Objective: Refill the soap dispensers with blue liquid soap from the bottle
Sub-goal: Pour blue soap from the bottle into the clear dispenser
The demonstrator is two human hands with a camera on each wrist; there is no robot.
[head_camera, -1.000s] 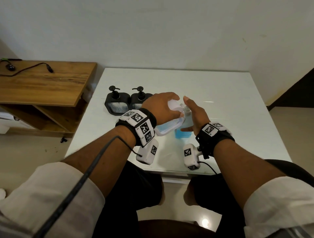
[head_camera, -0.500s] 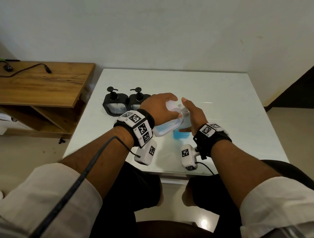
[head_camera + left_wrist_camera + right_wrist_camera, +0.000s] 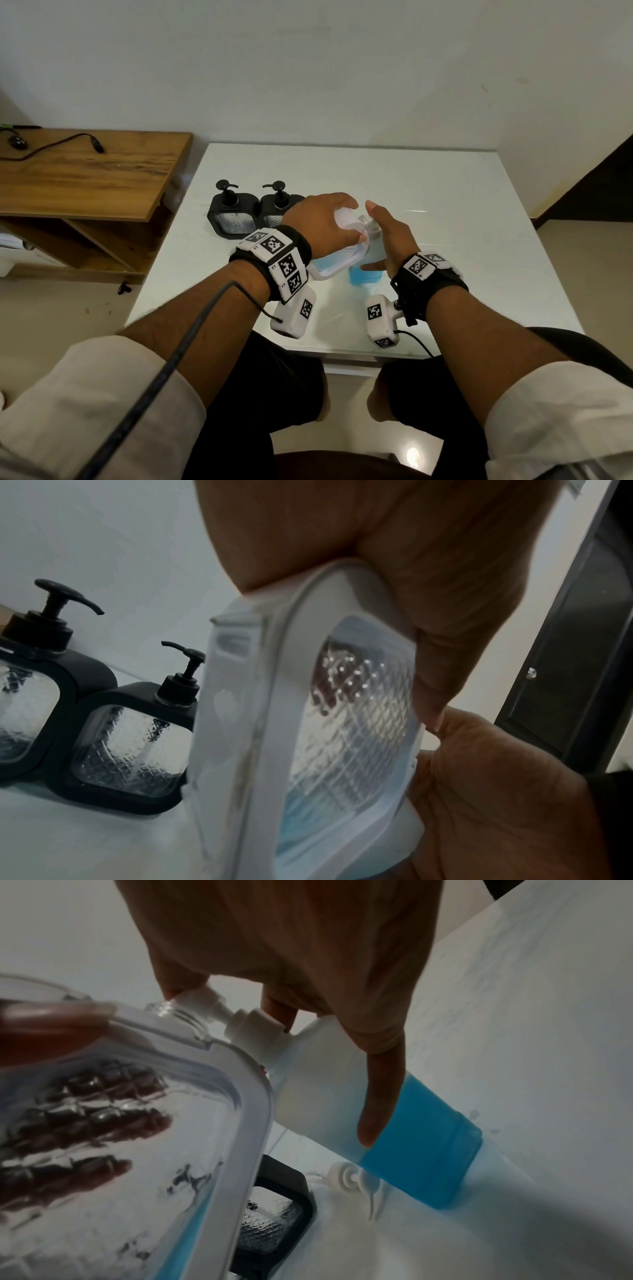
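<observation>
Right, centre frame: left hand grips the tilted white dispenser, neck at the soap bottle spout; right hand clasps that bottle, fingers on its pump. Some blue inside; black dispensers, left, look unfilled.

1. my right hand holds the bottle: one finger lies down its side and my fingertips are at its white pump head.
2. the bottle's base sits on the tabletop, with blue soap in its lower part only.
3. my left hand grips the tilted white-framed dispenser, whose open clear neck is right at the pump head.
4. a loose white pump lies just beside the bottle's base, near a black dispenser.
</observation>
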